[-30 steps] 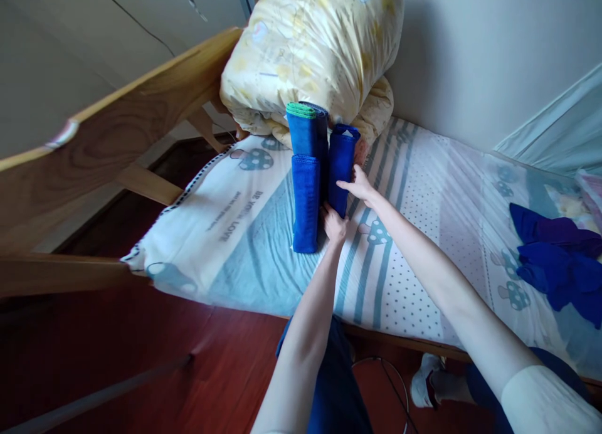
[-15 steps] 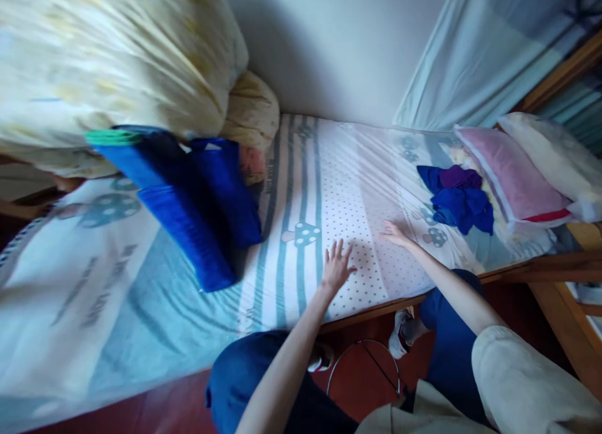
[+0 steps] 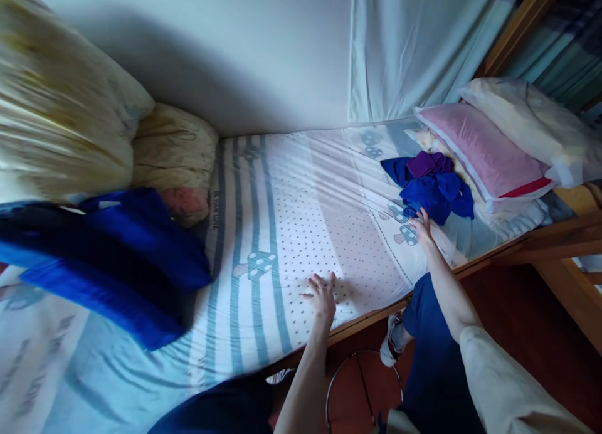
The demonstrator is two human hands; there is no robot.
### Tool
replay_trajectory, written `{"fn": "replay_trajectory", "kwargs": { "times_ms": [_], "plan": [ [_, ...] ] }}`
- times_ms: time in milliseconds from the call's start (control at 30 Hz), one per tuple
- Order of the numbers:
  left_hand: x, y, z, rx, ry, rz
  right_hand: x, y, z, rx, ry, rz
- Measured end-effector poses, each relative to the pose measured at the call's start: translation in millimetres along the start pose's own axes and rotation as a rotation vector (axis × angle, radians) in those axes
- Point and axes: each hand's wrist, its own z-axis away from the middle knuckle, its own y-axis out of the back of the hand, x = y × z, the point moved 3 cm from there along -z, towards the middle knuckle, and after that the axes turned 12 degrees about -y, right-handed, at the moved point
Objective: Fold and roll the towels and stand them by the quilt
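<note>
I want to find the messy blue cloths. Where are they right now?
The loose blue cloths lie bunched on the bed's right side, beside the pink pillow, just past the right hand.

Right hand (image 3: pixel 422 226) beside loose blue cloths (image 3: pixel 435 189); left hand (image 3: pixel 322 296) spread on bedsheet (image 3: pixel 301 221)

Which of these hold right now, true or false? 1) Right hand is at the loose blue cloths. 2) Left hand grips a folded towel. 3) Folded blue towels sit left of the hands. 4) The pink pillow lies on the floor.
1) True: the right hand reaches the edge of the pile of loose blue cloths, though contact is unclear.
2) False: the left hand is open and empty over the dotted bed sheet.
3) True: the folded blue towels lie at the left, near the yellow duvet.
4) False: the pink pillow rests on the bed.
</note>
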Motion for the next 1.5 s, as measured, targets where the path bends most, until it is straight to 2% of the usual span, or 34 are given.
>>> {"fn": "replay_trajectory", "kwargs": {
  "times_ms": [133, 300, 433, 533, 600, 700, 767, 867, 933, 1033, 1067, 1133, 1200, 1233, 1300, 1367, 1433, 1500],
  "plan": [
    [2, -1.5, -4, -0.032, 0.008, -0.019, -11, -12, -28, -0.068, -0.044, -0.254],
    [-6, -7.2, -8, -0.059, -0.001, -0.008, -15, -24, -46, -0.114, -0.103, -0.292],
    [-7, -9.9, -12, -0.033, -0.003, 0.011, -23, -29, -45, -0.085, -0.076, -0.287],
    [-3, -8.7, -14, 0.001, 0.039, 0.031, -34, -32, -29, -0.057, -0.015, -0.19],
    [-1, -6.3, -13, 0.005, 0.042, 0.033, -41, -33, -6, -0.084, 0.031, -0.099],
    [-1, 0.2, -9, -0.006, 0.007, 0.03, -40, -30, 44, -0.143, 0.073, -0.057],
    [-5, 6.2, -5, 0.007, -0.018, 0.042, -29, -25, 86, -0.237, 0.065, -0.077],
    [-7, 10.8, 11, 0.078, -0.089, 0.121, 1, -15, 154, -0.403, 0.036, -0.077],
    [0, 2.6, 37, 0.148, -0.174, 0.259, 26, -10, 201, -0.557, 0.034, -0.026],
    [22, -30.4, 101, 0.289, -0.253, 0.576, 66, 0, 269, -0.712, 0.014, 0.019],
    [31, -44.0, 126, 0.351, -0.23, 0.665, 80, 3, 289, -0.756, -0.003, 0.034],
    [44, -67.5, 170, 0.487, -0.09, 0.795, 109, 10, 327, -0.871, -0.037, 0.091],
    [51, -77.8, 198, 0.618, 0.023, 0.876, 134, 16, 358, -0.996, -0.047, 0.163],
    [51, -76.8, 205, 0.675, 0.025, 0.9, 144, 19, 371, -1.043, -0.047, 0.19],
    [46, -67.0, 208, 0.762, -0.058, 0.916, 160, 26, 387, -1.095, -0.035, 0.221],
    [38, -56.7, 204, 0.775, -0.158, 0.927, 170, 31, 392, -1.104, -0.002, 0.233],
    [31, -50.8, 203, 0.79, -0.183, 0.925, 175, 37, 388, -1.078, 0.056, 0.249],
    [30, -48.9, 208, 0.797, -0.161, 0.92, 177, 44, 378, -0.988, 0.129, 0.283]
  ]
}}
